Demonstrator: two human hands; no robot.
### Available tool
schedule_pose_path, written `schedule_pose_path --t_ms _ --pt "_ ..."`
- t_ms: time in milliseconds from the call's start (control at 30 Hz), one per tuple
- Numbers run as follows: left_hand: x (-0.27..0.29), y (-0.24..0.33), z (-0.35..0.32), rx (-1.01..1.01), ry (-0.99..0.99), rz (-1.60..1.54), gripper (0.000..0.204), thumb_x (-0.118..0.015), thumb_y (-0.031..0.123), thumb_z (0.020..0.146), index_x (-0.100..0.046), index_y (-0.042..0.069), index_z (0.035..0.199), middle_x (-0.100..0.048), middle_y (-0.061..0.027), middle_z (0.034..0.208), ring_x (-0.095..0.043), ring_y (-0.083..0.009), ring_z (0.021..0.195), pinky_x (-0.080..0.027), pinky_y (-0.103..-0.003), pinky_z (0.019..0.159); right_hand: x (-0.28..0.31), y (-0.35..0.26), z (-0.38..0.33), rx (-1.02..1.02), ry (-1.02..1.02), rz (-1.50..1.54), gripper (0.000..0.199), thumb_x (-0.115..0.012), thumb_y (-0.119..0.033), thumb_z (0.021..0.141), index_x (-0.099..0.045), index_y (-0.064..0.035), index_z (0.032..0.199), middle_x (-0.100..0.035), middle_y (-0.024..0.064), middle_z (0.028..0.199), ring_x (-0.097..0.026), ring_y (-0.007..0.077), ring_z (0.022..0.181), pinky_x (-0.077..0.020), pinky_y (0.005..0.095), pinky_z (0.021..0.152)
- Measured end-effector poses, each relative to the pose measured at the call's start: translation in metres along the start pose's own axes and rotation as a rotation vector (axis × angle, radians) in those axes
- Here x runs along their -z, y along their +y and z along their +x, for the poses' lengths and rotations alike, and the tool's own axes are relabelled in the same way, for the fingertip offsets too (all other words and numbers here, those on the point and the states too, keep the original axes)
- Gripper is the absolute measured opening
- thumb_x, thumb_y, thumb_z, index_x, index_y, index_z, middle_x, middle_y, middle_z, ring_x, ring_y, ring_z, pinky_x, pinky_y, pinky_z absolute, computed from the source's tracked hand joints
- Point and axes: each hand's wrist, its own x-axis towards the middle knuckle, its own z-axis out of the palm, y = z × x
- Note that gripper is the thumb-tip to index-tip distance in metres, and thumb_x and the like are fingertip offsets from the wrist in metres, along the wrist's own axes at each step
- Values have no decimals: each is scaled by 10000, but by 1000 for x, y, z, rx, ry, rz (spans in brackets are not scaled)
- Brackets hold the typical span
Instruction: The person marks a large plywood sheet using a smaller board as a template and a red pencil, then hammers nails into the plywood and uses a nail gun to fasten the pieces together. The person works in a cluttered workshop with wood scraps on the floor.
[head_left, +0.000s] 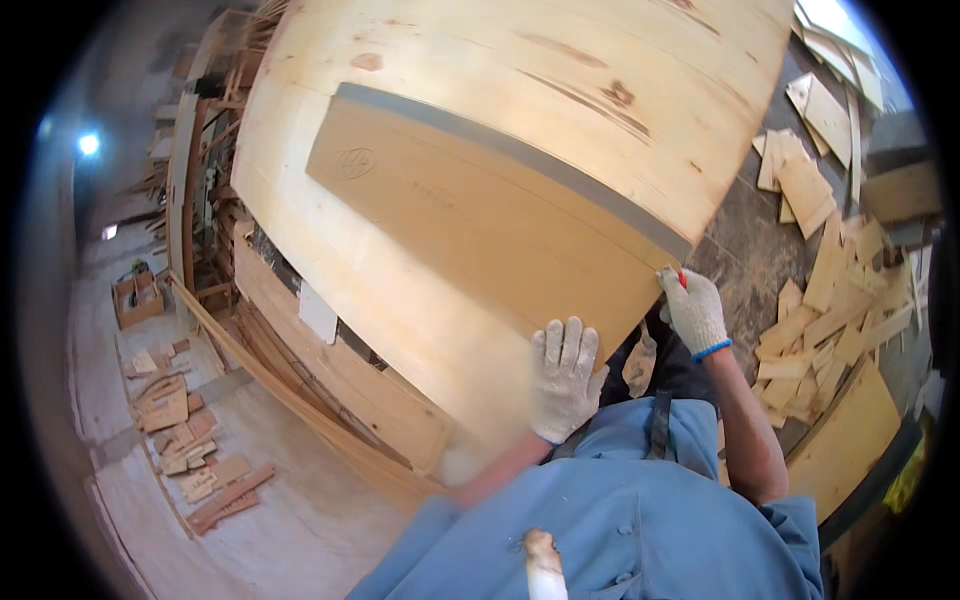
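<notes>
While left hand (567, 382) touches panel (450, 210), right hand (694, 310) at corner, broad plywood (470, 70) beyond

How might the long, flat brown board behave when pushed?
The brown board may slide rather than tip, lying flat on the pale, knotted plywood sheet. It is probably fairly stiff, showing no buckling by the white-gloved left hand.

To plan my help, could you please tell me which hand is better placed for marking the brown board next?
Probably the right hand: it holds a slim red tool, perhaps a pencil, by a corner of the brown board, while the left hand lies flat at its near edge.
</notes>
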Motion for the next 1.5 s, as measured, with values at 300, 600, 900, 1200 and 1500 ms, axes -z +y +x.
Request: schedule_pose_path --t_ms 300,600,900,1200,1500 --pt "6 -1 7 80 -109 -101 789 -789 258 872 -470 15 1552 -446 -253 1605 -367 -524 1507 -303 -674 1228 20 -13 -4 -132 -212 84 449 -595 -395 1076 -698 -2 887 -666 149 689 -651 254 640 -505 402 631" --pt "8 5 19 104 -80 -86 689 -837 255 798 -567 9 1382 -532 -236 1439 -539 -463 1296 -475 -534 1081 81 -81 24 10 -741 -506 334 -596 -360 1050 -740 -70 967 -727 225 867 -711 455 910 -552 528 799" --pt "15 8 28 160 -16 -140 340 -751 251 847 -650 98 1134 -629 -125 1117 -612 -346 1065 -447 -509 893 -8 -261 157 874 -396 -563 232 -650 -283 1013 -767 -99 1093 -764 197 983 -750 399 896 -597 493 763" --pt "27 4 33 114 -15 -126 396 -739 226 862 -630 57 1204 -597 -154 1251 -597 -355 1165 -487 -487 952 -60 -273 182 849 -412 -655 223 -613 -256 1017 -758 -101 1087 -742 165 1052 -724 409 979 -577 506 852" --pt "42 3 48 140 12 -131 333 -731 204 799 -626 79 1090 -582 -120 1114 -598 -323 1045 -483 -457 871 -102 -328 225 1029 -274 -482 203 -611 -218 1003 -759 -110 1088 -741 167 1034 -696 412 1052 -557 515 898"
